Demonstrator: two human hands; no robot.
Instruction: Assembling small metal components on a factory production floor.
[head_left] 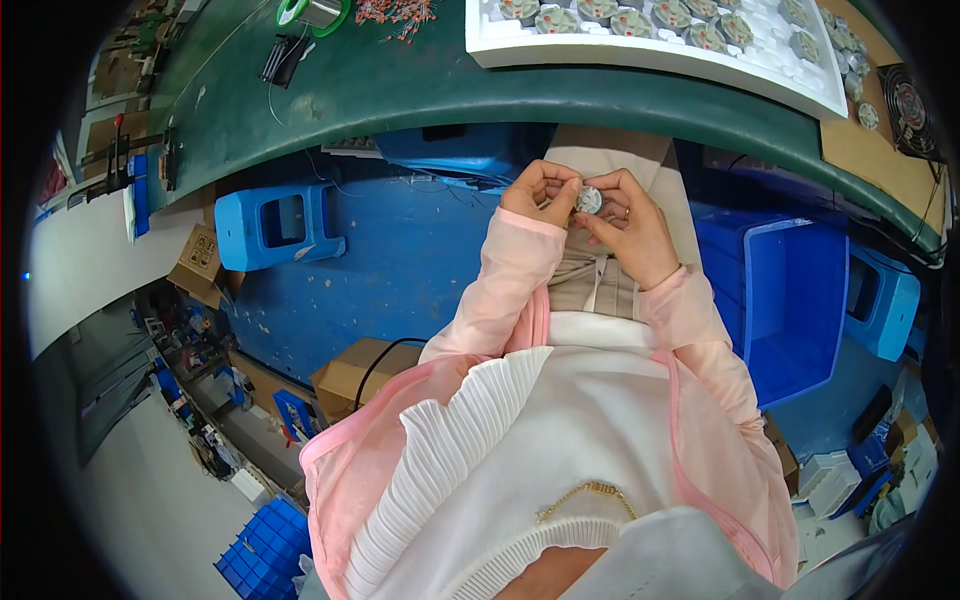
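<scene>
Above my lap, just short of the bench edge, a small round grey-white part point(589, 200) is pinched between both hands. My left hand point(540, 192) has its thumb and bent fingers closed at the part's left side. My right hand point(637, 228) grips the other side with thumb and fingertips. Fine detail on the part is too small to make out. On the bench at the far right, a white foam tray point(655, 58) carries several similar round grey parts point(632, 22) with reddish bits on top.
The green bench point(400, 95) holds a solder spool point(318, 12), a pile of small red-bodied components point(395, 14) and a black object point(286, 60). A fan point(905, 105) stands far right. Below are blue stools point(238, 230), a blue bin point(795, 300) and a cardboard box point(360, 368).
</scene>
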